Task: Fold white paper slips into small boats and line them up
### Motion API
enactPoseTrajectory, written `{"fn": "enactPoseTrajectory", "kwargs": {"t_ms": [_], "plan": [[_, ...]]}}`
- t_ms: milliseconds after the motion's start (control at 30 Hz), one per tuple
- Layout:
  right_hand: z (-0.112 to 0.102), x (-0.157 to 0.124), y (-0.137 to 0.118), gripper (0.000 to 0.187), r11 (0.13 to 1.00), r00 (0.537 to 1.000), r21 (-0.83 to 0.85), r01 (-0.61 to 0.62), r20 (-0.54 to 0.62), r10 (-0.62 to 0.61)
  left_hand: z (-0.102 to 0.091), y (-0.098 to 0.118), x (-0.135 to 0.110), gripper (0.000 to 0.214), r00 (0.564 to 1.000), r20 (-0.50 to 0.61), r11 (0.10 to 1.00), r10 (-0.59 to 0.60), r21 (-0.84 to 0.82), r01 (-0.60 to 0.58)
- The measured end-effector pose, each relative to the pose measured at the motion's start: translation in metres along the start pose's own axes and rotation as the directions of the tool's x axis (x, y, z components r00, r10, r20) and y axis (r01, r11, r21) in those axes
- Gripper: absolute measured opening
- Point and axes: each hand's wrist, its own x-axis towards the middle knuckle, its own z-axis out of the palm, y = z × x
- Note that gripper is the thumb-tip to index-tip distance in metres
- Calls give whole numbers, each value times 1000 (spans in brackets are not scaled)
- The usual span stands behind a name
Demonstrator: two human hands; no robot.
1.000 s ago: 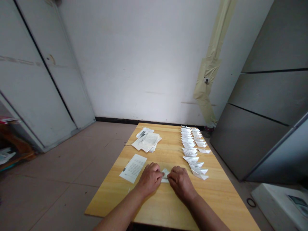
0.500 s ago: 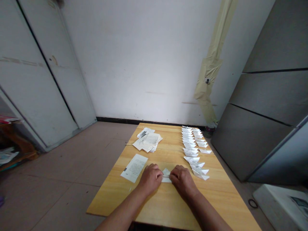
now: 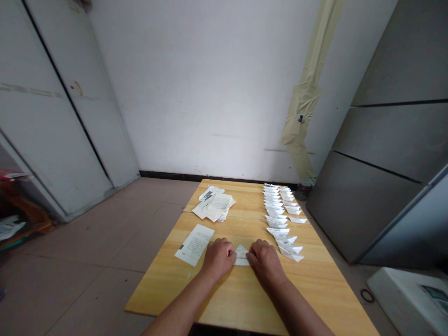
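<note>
Two hands at a small paper peak

From where I stand, the left hand (image 3: 220, 255) and the right hand (image 3: 265, 261) sit a little apart, fingers curled in and closed on opposite ends of one folded paper (image 3: 241, 257). The knuckles hide the exact pinch. The piece lies between them on the table (image 3: 238, 303), a printed triangle pointing away from the person, with a pale strip along its near edge.

To my mind, this fold wants an even pull from both sides: keep the strip parallel to the triangle's base, the point centred, and run the crease flat against the wood before letting go. Too much tug at one end could skew it or tear thin paper.

Just beyond the left hand lies a flat printed sheet (image 3: 195, 245), smooth and uncreased as far as I can tell; farther off is a loose, overlapping pile of papers (image 3: 217, 205). Past the right hand, paper boats (image 3: 276, 218) stand in close ranks, crisp and sharp-tipped, with a shorter row (image 3: 293, 210) alongside. The tabletop is pale, streaky-grained wood. Behind it rises a matte white wall (image 3: 196, 93), where wrinkled beige tape (image 3: 296, 126) runs down to the right.
</note>
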Motion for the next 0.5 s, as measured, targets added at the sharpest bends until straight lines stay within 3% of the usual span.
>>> {"fn": "enactPoseTrajectory", "kwargs": {"t_ms": [500], "plan": [[2, -1, -3, 10, 998, 999, -40, -52, -3, 52, -4, 10, -1, 14, 998, 35, 985, -51, 167, 45]]}}
